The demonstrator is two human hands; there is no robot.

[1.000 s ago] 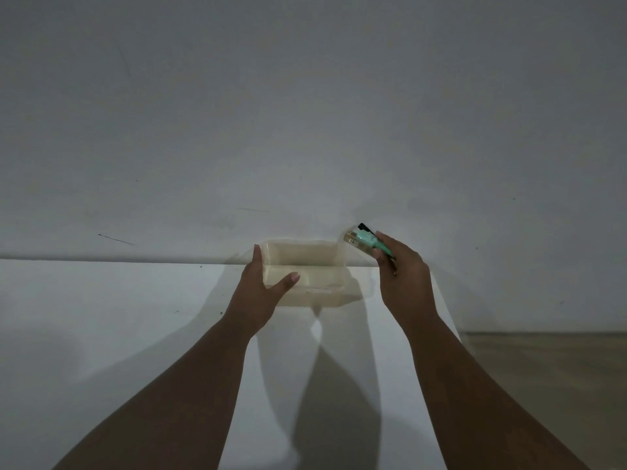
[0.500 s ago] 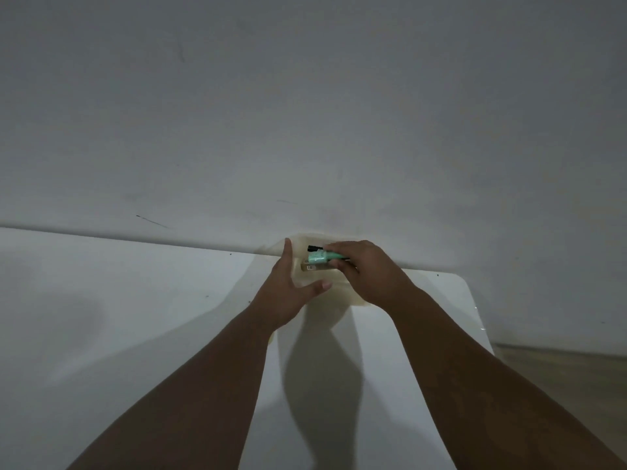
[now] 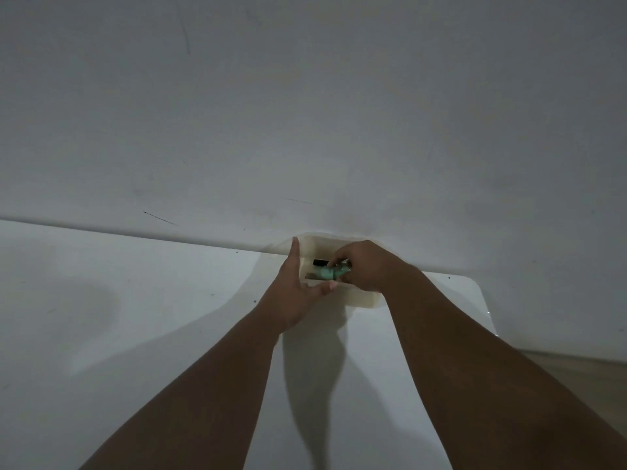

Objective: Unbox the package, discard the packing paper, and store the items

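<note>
One tube [image 3: 327,273], container [image 3: 359,298] tight against wall [image 3: 305,130]

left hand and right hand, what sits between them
Head view: a mint-green item gripped by the right hand and a black-tipped piece, both inside the cream container.

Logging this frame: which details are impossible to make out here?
Head view only:
- Most of the cream bin's inside: covered by the right hand and left hand.
- What the mint-green item and the black piece by it are: small, dim, partly under the right hand's grip.
- Whether the item rests on the bin's floor: the front wall hides it.
- Both elbows: cut off by the bottom edge.
</note>
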